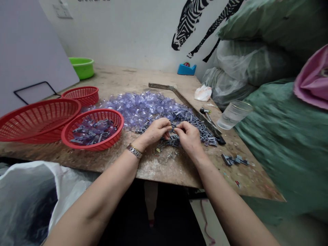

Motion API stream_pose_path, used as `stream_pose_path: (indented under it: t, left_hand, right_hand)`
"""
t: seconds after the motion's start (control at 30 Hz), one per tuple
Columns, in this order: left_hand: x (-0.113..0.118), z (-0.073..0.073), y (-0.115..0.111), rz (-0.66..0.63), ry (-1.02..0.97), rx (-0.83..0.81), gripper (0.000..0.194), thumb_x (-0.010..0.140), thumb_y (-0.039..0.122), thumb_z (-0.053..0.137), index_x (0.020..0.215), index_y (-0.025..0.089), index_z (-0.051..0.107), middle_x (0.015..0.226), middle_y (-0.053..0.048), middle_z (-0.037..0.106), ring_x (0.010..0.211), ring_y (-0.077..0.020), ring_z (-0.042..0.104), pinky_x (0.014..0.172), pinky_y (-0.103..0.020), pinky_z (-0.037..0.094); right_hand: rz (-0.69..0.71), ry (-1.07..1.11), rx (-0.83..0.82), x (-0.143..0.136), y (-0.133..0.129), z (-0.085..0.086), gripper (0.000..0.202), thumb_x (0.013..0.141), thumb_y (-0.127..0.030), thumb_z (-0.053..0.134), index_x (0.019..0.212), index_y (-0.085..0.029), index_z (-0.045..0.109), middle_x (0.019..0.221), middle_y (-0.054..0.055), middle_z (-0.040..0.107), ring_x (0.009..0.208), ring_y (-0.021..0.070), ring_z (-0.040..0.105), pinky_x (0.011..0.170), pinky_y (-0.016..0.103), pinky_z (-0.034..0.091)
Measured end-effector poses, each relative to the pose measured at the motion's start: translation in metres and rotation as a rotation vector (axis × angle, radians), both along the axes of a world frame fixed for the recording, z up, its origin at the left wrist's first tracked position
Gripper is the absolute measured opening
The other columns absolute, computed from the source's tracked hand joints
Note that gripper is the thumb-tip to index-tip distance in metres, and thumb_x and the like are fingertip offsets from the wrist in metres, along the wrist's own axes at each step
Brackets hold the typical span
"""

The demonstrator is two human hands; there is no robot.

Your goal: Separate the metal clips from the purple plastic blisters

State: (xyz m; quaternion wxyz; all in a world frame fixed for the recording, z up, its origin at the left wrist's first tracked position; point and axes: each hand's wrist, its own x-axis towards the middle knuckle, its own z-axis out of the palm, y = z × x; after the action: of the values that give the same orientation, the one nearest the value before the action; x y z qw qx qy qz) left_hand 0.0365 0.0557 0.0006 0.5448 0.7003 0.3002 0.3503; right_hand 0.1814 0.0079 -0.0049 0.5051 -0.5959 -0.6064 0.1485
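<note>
Pieces (201, 131), grey and heaped, are being partly hidden by the left hand (155, 132) and right hand (190, 137); whether either grip is being closed on anything cannot be told.

A black-and-white zebra picture (191, 25) decorates the white wall (128, 37), with a switch or socket plate (62, 11) at upper left. On the worn wooden table (159, 171), a bright green basin (83, 68) sits at the far left, partly behind a pale board (30, 51) with a black wire frame (38, 83) before it. A blue tape dispenser (187, 69) is by the wall. A bent metal strip (184, 99) runs toward the right edge, near a crumpled white wad (203, 93) and a clear drinking glass (233, 115). Bulky green sacks (282, 123) pile up on the right, pink fabric (311, 77) beside them; an open white bag (28, 171) fills the lower left.
</note>
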Motion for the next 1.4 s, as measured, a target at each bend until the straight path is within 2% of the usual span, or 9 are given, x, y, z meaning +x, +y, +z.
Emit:
stream_pose_path:
  t: [0.23,0.37,0.5,0.57,0.67,0.87,1.2,1.4]
  left_hand:
    - [0.0,-0.005,0.003,-0.081,-0.027,0.004,0.015,0.083,0.016,0.053,0.069,0.015,0.047,0.058,0.004,0.052,0.048,-0.0077,0.056,0.046,-0.018,0.047]
    - [0.002,-0.009,0.003,0.018,-0.048,0.045,0.016,0.084,0.017,0.053,0.069,0.015,0.048,0.065,0.003,0.05,0.051,-0.007,0.057,0.048,-0.018,0.05]
    - [0.004,-0.01,0.002,0.116,-0.099,0.103,0.016,0.081,0.021,0.056,0.068,0.013,0.053,0.085,-0.001,0.046,0.066,-0.0087,0.059,0.052,-0.021,0.055]
    - [0.004,-0.01,0.003,0.156,-0.112,0.091,0.014,0.08,0.022,0.056,0.07,0.013,0.054,0.089,-0.001,0.044,0.066,-0.0088,0.059,0.051,-0.022,0.055]
    - [0.005,-0.01,0.004,0.175,-0.113,0.068,0.012,0.08,0.021,0.055,0.071,0.014,0.053,0.084,0.0,0.046,0.06,-0.0081,0.059,0.05,-0.021,0.053]
    - [0.006,-0.012,0.005,0.125,-0.05,0.02,0.013,0.082,0.024,0.051,0.072,0.016,0.05,0.064,0.004,0.05,0.054,-0.0093,0.058,0.052,-0.02,0.05]
    - [0.006,-0.014,0.005,0.104,-0.057,-0.027,0.011,0.082,0.026,0.05,0.076,0.017,0.048,0.066,0.005,0.052,0.053,-0.0093,0.06,0.052,-0.021,0.051]
    - [0.007,-0.01,0.003,0.067,-0.046,-0.067,0.013,0.083,0.022,0.049,0.071,0.017,0.048,0.058,0.005,0.053,0.051,-0.009,0.058,0.05,-0.019,0.05]
  right_hand:
    - [0.128,0.158,-0.123,0.008,0.007,-0.008,0.013,0.068,-0.029,0.057,0.06,-0.022,0.049,0.057,-0.003,0.051,0.059,0.0149,0.049,0.062,0.029,0.038]
    - [0.103,0.099,-0.041,0.006,0.007,-0.007,0.014,0.072,-0.031,0.057,0.063,-0.022,0.05,0.061,-0.003,0.052,0.062,0.0148,0.049,0.063,0.029,0.038]
    - [0.045,-0.011,0.073,0.002,0.003,-0.004,0.013,0.078,-0.032,0.057,0.074,-0.02,0.056,0.074,0.001,0.059,0.071,0.0171,0.054,0.07,0.03,0.042]
    - [0.03,-0.08,0.118,0.002,0.002,-0.005,0.012,0.08,-0.032,0.058,0.08,-0.02,0.059,0.08,0.004,0.062,0.077,0.019,0.056,0.073,0.032,0.043]
    - [0.036,-0.138,0.138,0.001,0.003,-0.006,0.012,0.082,-0.031,0.058,0.085,-0.02,0.061,0.085,0.006,0.065,0.081,0.0208,0.059,0.075,0.033,0.045]
    - [0.027,-0.128,0.119,-0.001,0.003,-0.008,0.011,0.083,-0.028,0.057,0.084,-0.02,0.062,0.083,0.007,0.068,0.078,0.0214,0.061,0.074,0.034,0.046]
    - [0.022,-0.075,0.082,-0.004,0.003,-0.009,0.018,0.081,-0.033,0.057,0.092,-0.02,0.063,0.085,0.006,0.069,0.077,0.0217,0.063,0.075,0.034,0.047]
    - [0.017,-0.017,0.047,-0.004,0.003,-0.008,0.021,0.077,-0.035,0.06,0.09,-0.019,0.065,0.082,0.006,0.068,0.075,0.0209,0.062,0.073,0.033,0.046]
